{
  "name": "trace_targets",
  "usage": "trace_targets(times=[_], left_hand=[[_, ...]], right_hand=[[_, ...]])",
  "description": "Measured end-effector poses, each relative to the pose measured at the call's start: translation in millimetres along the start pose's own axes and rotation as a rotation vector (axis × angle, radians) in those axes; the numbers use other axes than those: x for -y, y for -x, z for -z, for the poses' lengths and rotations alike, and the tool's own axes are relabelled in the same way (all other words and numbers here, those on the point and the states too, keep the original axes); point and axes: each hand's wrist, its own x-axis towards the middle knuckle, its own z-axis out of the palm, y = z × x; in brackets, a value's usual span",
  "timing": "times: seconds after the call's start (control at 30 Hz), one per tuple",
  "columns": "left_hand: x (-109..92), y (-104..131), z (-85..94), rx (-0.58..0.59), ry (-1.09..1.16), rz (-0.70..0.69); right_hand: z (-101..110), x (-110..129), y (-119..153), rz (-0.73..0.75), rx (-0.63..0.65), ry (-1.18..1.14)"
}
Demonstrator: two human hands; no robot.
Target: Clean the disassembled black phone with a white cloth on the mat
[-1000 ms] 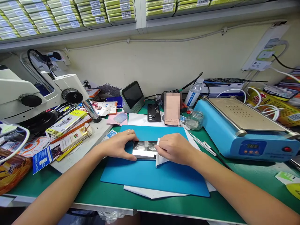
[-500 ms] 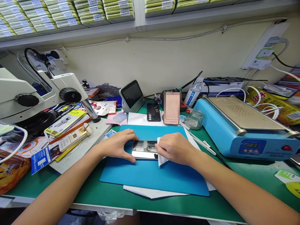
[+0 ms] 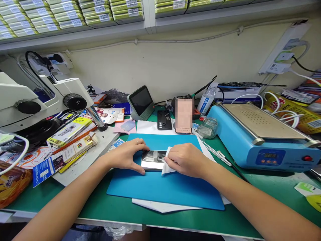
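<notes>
A glossy phone (image 3: 152, 164), its face mirroring the shelves above, lies flat on a blue mat (image 3: 160, 187). My left hand (image 3: 129, 154) braces its left end, thumb at the near edge and fingers at the far edge. In my right hand (image 3: 187, 159) a white cloth (image 3: 167, 168) is bunched and pressed against the phone's right part. That end of the phone is hidden under the cloth and fingers.
Behind the mat stand a pinkish-screened phone (image 3: 184, 117), a black phone case (image 3: 164, 120) and a glass jar (image 3: 208, 128). A blue heating plate machine (image 3: 260, 134) fills the right. White tweezers (image 3: 217, 154) lie beside the mat. A microscope (image 3: 62, 97) and boxes crowd the left.
My right hand and the cloth have shifted slightly left across the phone. My left hand and the phone stay about where they were.
</notes>
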Motion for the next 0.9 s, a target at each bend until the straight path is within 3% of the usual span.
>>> trace_targets(times=[0.43, 0.9], left_hand=[[-1.9, 0.3, -1.5, -0.015, 0.015, 0.036], [-1.8, -0.4, -5.5, -0.061, -0.035, -0.008]], right_hand=[[0.0, 1.2, -0.4, 0.000, 0.037, -0.008], [-1.9, 3.8, 1.5, 0.055, -0.010, 0.000]])
